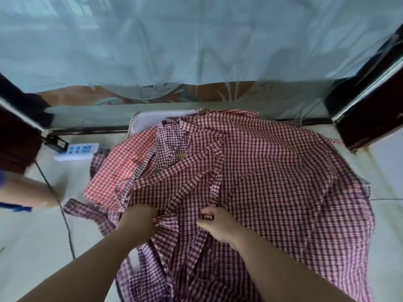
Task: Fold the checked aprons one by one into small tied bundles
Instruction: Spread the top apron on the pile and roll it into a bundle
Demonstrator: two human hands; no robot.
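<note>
A heap of checked aprons lies on the pale floor in front of me. The top one, a dark maroon checked apron (pixel 272 171), spreads over most of the heap, its straps (pixel 192 186) running across it. A brighter red checked apron (pixel 122 168) shows underneath at the left. My left hand (pixel 137 221) grips the maroon cloth near its front edge, fingertips buried in the folds. My right hand (pixel 216 225) pinches a fold of the same apron close beside it.
A white power strip (pixel 76 150) with a black plug and a cable (pixel 65 214) lies on the floor to the left. Another person's arm (pixel 26 192) reaches in at the far left. Dark wooden furniture (pixel 368 110) flanks both sides; a pale curtain (pixel 196 51) hangs behind.
</note>
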